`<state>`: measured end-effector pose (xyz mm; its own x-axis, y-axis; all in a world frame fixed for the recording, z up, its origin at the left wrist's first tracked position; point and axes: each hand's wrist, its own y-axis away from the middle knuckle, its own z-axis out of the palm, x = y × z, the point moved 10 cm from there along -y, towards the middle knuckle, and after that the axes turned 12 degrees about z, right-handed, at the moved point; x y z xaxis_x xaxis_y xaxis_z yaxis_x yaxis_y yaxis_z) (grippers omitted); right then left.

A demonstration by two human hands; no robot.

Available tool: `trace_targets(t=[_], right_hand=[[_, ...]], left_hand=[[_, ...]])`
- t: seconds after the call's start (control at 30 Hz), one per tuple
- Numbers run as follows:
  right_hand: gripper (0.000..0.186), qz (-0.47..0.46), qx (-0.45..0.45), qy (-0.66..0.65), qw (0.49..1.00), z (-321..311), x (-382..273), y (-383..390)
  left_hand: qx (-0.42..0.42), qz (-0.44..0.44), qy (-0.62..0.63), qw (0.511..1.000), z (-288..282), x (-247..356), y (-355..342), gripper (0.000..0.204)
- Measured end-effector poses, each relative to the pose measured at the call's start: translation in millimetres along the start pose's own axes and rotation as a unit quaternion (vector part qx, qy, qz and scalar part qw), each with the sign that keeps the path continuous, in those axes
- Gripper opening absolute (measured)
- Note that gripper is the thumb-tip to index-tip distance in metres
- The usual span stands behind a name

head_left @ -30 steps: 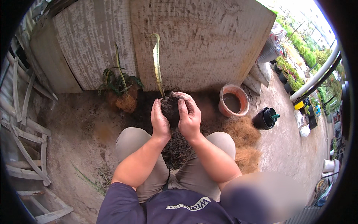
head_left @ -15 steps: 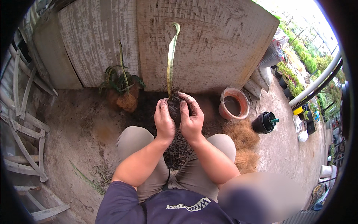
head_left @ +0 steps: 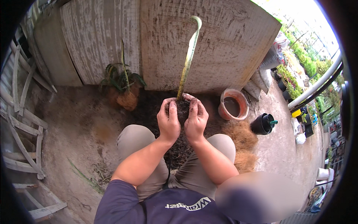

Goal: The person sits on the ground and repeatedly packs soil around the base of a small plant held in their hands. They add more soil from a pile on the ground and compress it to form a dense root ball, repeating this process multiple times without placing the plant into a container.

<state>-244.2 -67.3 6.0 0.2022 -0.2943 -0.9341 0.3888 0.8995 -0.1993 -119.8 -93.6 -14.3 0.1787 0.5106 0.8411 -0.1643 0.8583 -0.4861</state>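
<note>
Between my two hands I hold a snake plant (head_left: 187, 65), a single tall yellow-green leaf that curls over at its tip and leans right. Dark soil (head_left: 182, 111) is packed in a clump around its base. My left hand (head_left: 168, 121) is cupped against the clump's left side, with its thumb on top. My right hand (head_left: 197, 119) is wrapped round the other side, its fingers smeared with soil. The hands hide most of the clump. Loose dark soil (head_left: 179, 153) lies on the ground below, between my knees.
A reddish bucket (head_left: 243, 112) of dark liquid stands at right, near brown coconut fibre (head_left: 242, 138) and black nested pots (head_left: 262, 124). At left, leafy plants rise from a fibre-wrapped ball (head_left: 127, 100). Wooden boards (head_left: 209, 48) lean ahead; slatted wood (head_left: 28, 130) lies far left.
The leaf has tilted to the right, its tip shifting right and slightly up. Both hands have moved a little to the right with the soil clump still between them.
</note>
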Motion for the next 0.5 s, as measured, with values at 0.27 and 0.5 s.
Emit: trace_targets(t=[0.27, 0.5], right_hand=[[0.018, -0.018, 0.005, 0.074, 0.997, 3, -7, 8], [0.026, 0.014, -0.006, -0.045, 0.999, 4, -4, 5]], left_hand=[[-0.033, 0.008, 0.001, 0.999, 2, 7, -1, 0.024], [-0.02, -0.016, 0.031, 0.999, 3, -3, -1, 0.024]])
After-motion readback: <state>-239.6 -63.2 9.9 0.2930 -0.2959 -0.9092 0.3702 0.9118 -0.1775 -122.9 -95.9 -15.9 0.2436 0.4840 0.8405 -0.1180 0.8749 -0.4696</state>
